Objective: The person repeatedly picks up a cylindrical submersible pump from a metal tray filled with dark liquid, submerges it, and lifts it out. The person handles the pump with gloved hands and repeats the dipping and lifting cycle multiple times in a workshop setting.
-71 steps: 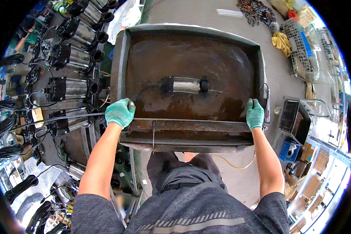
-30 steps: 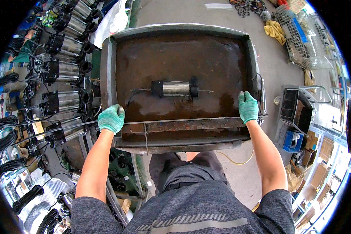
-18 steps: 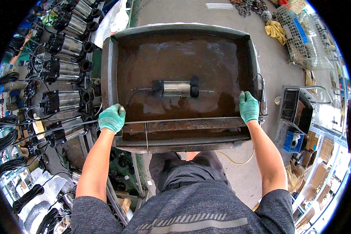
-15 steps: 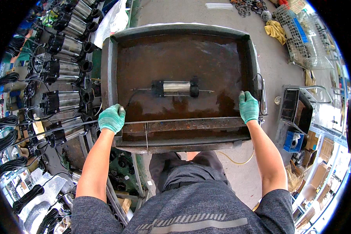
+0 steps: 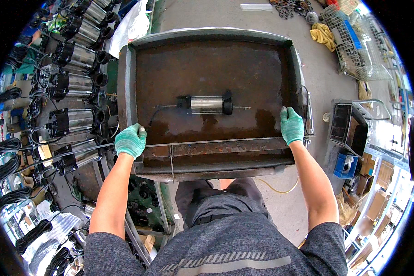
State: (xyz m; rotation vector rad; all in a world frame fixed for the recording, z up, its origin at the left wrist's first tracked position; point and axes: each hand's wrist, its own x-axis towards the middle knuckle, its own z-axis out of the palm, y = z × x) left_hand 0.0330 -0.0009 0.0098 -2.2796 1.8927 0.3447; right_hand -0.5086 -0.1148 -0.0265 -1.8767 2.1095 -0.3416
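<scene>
A wide dark metal tank [image 5: 129, 83] is in front of me, with shallow liquid over its rusty brown floor. Near its middle lies a cylindrical pump or motor [image 5: 207, 105], silver-bodied with black ends. A thin rod sticks out at its right, and a dark cable [image 5: 158, 110] leads off at its left. My left hand [image 5: 131, 140], in a green glove, is closed over the tank's left rim; its fingertips are partly hidden. Likewise gloved, my right hand [image 5: 292, 126] is closed at the right rim. Neither hand touches the cylinder.
Several similar silver cylinders [image 5: 80, 120] with black ends are lined up at the left, among coiled black cables [image 5: 7, 168]. A long dark strip [image 5: 69, 154] runs toward my left hand. At right stand a small metal cart [image 5: 349, 126], a blue crate [image 5: 345, 166] and wire baskets [image 5: 345, 34].
Both hands keep their places on the tank. The whole view has shifted very slightly, and the wet sheen around the cylinder looks a little different.
</scene>
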